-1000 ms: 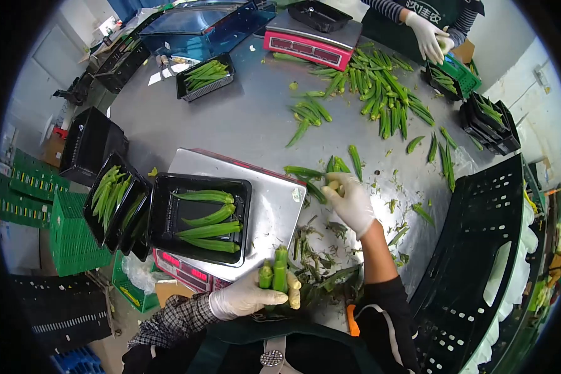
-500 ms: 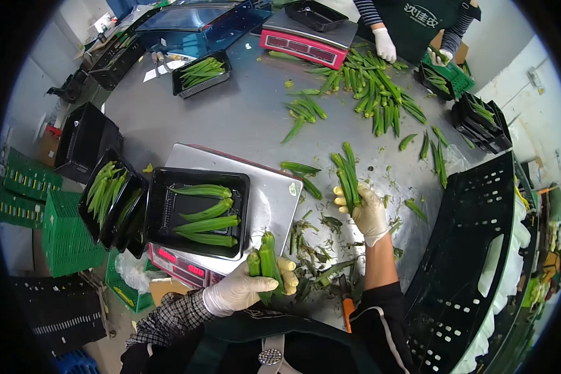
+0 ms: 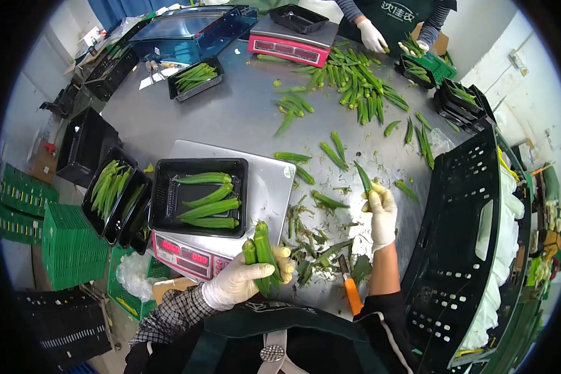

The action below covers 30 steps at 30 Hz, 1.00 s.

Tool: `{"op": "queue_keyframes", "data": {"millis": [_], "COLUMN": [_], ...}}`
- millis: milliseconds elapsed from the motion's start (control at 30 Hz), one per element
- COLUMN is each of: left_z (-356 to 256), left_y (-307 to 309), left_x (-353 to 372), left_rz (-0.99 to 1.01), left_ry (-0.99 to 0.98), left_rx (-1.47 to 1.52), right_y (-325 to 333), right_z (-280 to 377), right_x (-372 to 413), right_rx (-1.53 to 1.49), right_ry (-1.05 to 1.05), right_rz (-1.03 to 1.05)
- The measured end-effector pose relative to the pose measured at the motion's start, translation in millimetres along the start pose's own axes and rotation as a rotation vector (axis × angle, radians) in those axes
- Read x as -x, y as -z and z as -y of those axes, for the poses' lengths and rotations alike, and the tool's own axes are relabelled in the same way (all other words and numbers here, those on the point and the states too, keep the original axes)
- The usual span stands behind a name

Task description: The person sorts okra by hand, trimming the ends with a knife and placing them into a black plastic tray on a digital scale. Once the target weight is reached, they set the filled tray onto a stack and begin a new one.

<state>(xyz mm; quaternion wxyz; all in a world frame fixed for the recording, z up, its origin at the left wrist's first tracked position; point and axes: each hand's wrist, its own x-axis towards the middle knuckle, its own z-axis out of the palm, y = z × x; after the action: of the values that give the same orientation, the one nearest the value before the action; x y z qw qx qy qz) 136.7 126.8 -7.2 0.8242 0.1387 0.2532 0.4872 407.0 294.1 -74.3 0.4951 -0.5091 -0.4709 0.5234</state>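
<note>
My left hand (image 3: 246, 274), in a pale glove, is closed around a few green okra pods (image 3: 265, 249) just in front of the scale. Between the fingers of my right hand (image 3: 382, 215), also gloved, is one okra pod (image 3: 363, 177), its tip pointing up and left. Several loose pods lie by that hand, among them an okra pod (image 3: 328, 199) to its left. Okra pods (image 3: 209, 209) rest side by side in a black tray (image 3: 166, 202) on the scale (image 3: 269, 187). Trimmings (image 3: 305, 249) litter the metal table between my hands.
An orange-handled knife (image 3: 353, 294) lies near the table's front edge. Black trays with okra (image 3: 110, 187) stand left of the scale. A large black crate (image 3: 445, 249) borders the right side. Across the table, a co-worker's gloved hand (image 3: 372, 36) is by an okra pile (image 3: 361, 81).
My right hand held several pods; now it has one, and the others lie on the table. That hand has shifted slightly right. My left hand keeps its pods. The camera view has shifted.
</note>
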Motion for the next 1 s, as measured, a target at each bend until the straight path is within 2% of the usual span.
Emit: {"op": "queue_keyframes", "data": {"millis": [33,167,267,333,400,467,500,600,667,700,800,833,933,1000], "left_z": [1,8,7,7,8,2,2,2,-1,-2,-10,-13,-20,-54], "left_y": [-2,1,-5,-7,-7,-16,-18,-20,-21,-19,-31,-33,-15,-2], "left_x": [2,6,13,17,22,26,28,33,34,34,37,38,42,44], "left_rz": [-0.008,0.031,-0.028,-0.046,-0.067,-0.138,-0.131,-0.126,-0.126,-0.129,-0.115,-0.108,-0.251,-0.373], "left_ry": [0.009,0.041,0.05,-0.017,-0.067,-0.07,-0.124,-0.243,-0.264,-0.216,-0.08,-0.079,-0.219,-0.416], "left_rx": [0.009,0.056,0.015,-0.171,-0.302,-0.352,-0.415,-0.589,-0.704,-0.859,-1.11,-1.186,-0.911,-0.723], "right_y": [5,7,25,4,-6,-2,-6,-36,-48,-50,-76,-84,-90,-76], "right_z": [4,13,-27,22,50,49,58,95,91,87,83,89,98,74], "right_x": [3,28,27,50,64,63,69,99,110,114,130,133,126,112], "right_rx": [-0.003,-0.146,0.698,0.265,0.157,0.38,0.481,0.429,0.365,0.311,0.092,0.04,-0.097,0.008], "right_ry": [-0.016,-0.061,0.319,-0.085,-0.026,-0.06,-0.058,-0.1,-0.164,-0.16,-0.111,-0.181,-0.291,-0.175], "right_rz": [-0.02,0.116,0.093,0.108,0.169,0.268,0.387,0.703,0.795,0.845,0.79,0.79,0.739,0.661]}}
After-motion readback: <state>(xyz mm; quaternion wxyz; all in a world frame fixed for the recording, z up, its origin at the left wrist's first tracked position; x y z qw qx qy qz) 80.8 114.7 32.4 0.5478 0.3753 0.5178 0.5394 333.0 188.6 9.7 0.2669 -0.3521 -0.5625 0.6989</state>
